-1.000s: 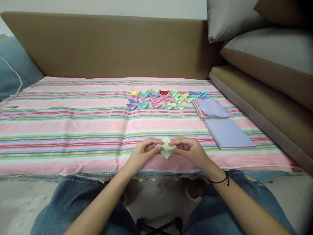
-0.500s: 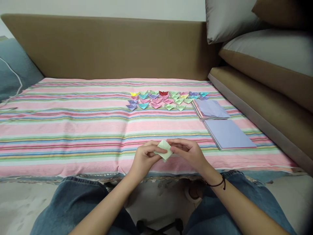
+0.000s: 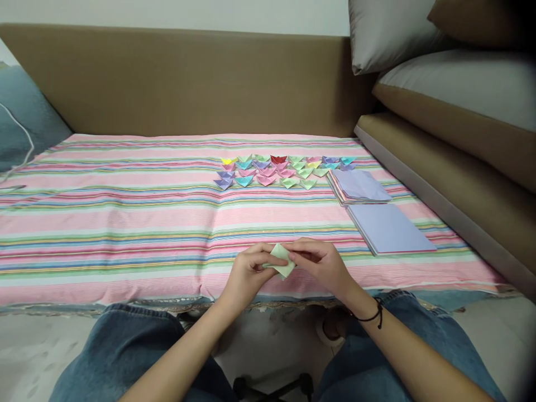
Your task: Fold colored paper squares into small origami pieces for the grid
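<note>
While both hands are up over the near edge of the striped cloth point(image 3: 125, 220), the left hand point(image 3: 245, 274) pinches the small green paper point(image 3: 278, 251) from one side, with a finger lying across its front. The right hand point(image 3: 330, 267) pinches the other side, its thumb right by that finger. The paper is folded like a diamond, and it looks thin, so I think it could go wrong easily. If the two hands pull different ways, it could rip at a fold. If the finger on top pushes too hard, it could get a bad crease, and if the corners don't match, it could come out crooked. A loose pinch could let it slip down off the near edge. The little paper boats point(image 3: 266, 180) sit toward the far edge, and the paper piles point(image 3: 391, 229) are near the right edge, so an arm reaching out too fast could bump them
</note>
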A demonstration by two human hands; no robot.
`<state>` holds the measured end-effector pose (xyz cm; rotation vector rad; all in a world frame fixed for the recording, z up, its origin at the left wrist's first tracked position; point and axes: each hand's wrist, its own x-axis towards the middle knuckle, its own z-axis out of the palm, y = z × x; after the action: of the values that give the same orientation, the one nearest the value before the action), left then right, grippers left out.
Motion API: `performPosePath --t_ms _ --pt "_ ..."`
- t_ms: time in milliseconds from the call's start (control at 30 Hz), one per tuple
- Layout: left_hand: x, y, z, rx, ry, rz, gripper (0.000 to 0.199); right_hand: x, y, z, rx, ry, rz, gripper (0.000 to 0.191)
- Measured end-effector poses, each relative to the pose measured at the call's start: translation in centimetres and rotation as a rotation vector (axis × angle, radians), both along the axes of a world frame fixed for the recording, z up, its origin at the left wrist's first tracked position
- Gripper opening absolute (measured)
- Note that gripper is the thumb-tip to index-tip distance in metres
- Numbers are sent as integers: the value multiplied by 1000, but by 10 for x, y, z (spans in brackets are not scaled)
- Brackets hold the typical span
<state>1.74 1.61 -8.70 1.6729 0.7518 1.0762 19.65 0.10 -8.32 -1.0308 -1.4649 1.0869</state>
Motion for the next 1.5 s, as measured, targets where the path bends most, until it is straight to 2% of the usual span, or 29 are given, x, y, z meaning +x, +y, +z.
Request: performPosePath --t_ms 133,367,600,800,1033,1333,1500 --pt "1 -1 2 -9 57 -28 25 -1 0 0 -116 72 -43 15" --pt "0 -2 2 -37 102 -110 22 4 4 -3 -284 168 34 15" --pt "2 -4 6 -74 112 -166 12 8 4 2 -356 152 155 18" --pt "3 -7 6 -14 136 -176 23 9 4 3 -346 174 114 16" --pt "6 -8 2 131 164 -84 23 6 4 0 -352 214 18 12" --pt "9 -11 3 11 86 10 13 2 4 -3 -322 226 -1 13" --pt "7 -9 4 -71 24 194 7 2 2 5 -180 191 17 16"
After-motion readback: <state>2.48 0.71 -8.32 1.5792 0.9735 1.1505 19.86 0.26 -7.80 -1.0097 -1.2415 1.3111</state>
